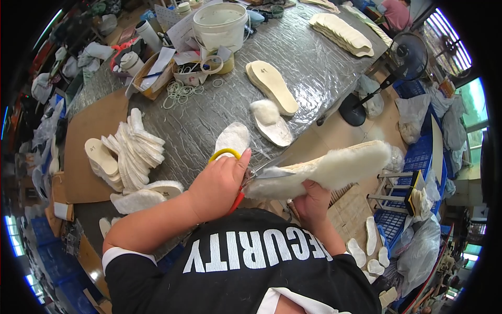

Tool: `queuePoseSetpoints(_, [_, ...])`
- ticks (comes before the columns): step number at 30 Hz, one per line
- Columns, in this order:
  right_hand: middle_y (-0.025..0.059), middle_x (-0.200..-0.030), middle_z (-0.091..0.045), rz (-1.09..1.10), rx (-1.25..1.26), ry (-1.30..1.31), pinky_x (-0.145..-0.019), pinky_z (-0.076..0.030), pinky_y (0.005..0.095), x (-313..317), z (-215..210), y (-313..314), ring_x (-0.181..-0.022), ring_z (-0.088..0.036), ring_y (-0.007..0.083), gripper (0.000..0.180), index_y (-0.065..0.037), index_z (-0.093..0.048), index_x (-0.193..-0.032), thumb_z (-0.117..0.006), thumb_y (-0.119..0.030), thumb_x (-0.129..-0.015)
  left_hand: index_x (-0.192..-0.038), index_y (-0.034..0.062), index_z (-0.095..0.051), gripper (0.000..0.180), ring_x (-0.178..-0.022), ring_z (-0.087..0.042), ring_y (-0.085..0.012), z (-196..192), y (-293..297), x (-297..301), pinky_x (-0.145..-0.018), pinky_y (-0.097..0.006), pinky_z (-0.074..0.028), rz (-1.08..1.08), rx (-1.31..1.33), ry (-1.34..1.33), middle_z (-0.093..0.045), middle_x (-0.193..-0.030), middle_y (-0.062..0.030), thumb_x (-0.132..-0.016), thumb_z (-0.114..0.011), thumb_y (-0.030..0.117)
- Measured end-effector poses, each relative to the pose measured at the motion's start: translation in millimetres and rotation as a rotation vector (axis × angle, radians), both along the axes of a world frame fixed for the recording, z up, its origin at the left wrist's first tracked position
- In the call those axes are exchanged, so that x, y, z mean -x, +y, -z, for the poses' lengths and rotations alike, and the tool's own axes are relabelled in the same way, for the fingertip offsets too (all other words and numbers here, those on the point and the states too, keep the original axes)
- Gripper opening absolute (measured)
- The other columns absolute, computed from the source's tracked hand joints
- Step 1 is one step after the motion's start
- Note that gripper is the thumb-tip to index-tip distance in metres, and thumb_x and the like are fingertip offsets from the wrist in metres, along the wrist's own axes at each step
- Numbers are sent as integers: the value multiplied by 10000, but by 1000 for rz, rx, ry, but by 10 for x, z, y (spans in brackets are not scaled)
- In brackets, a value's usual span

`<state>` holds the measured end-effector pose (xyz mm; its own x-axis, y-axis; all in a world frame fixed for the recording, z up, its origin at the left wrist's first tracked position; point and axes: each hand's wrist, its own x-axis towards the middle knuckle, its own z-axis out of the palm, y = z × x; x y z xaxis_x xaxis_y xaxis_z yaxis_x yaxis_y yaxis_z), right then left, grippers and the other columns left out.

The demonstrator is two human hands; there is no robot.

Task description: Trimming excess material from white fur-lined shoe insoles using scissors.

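My left hand (217,183) is closed around a pair of scissors (250,175) with one yellow and one red handle loop. Their metal blades point right, against the near end of a fluffy white fleece insole (348,165). My right hand (314,201) grips that insole from below, thumb on the fleece; the fingers behind it are mostly hidden. A beige layer shows along its upper edge. Just beyond my left hand lies a white fleecy insole (233,137) on the table. Farther off are a stack of cream insoles (272,86) and an insole with a fleece tuft (272,123).
On the left, a brown board (86,180) holds a pile of white insoles (135,152). A white bucket (220,26), tape rolls and rubber bands (180,94) stand at the back. To the right are a black fan (408,57), a small step stool (392,193) and blue crates (389,222).
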<state>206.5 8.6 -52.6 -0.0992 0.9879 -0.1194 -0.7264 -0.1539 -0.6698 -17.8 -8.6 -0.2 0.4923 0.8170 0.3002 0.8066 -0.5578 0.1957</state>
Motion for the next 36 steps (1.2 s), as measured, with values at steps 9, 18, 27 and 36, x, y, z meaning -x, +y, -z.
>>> queuePoseSetpoints(9, [138,-1107,-547,-92,24,-136,-939,-414,452,123,32,6,-1053,-533,296,497,-18,-436,-1203,-495,41,-713,-1288,1,-391,615,-841,-554,-117,-152,115,-133,-745,-251,-451,-82,568,-890,-602,-976,-92,-743,-676,18])
queuePoseSetpoints(18, [83,-1172,-523,-524,-94,240,-927,-418,381,123,236,186,-1077,-526,234,680,-33,-401,-1266,-743,-156,-692,-1168,30,-480,461,-798,-634,-248,-6,19,-350,-728,-287,-486,-98,479,-1001,-622,-879,-163,-742,-645,-28])
queuePoseSetpoints(27, [98,-971,-596,-175,-23,-198,-792,-477,338,226,182,105,-905,-580,226,361,-36,-522,-1036,-680,21,-717,-1199,-5,-449,495,-722,-571,-203,-30,-20,-247,-659,-291,-466,-137,292,-842,-601,-842,-121,-754,-663,11])
queuePoseSetpoints(36, [125,-919,-581,-41,-158,-121,-760,-485,387,187,50,156,-870,-567,272,395,-73,-455,-1036,-667,26,-718,-1221,-64,-454,522,-799,-556,-303,41,-264,136,-700,-390,-455,-171,49,-154,-554,-874,-162,-730,-569,71])
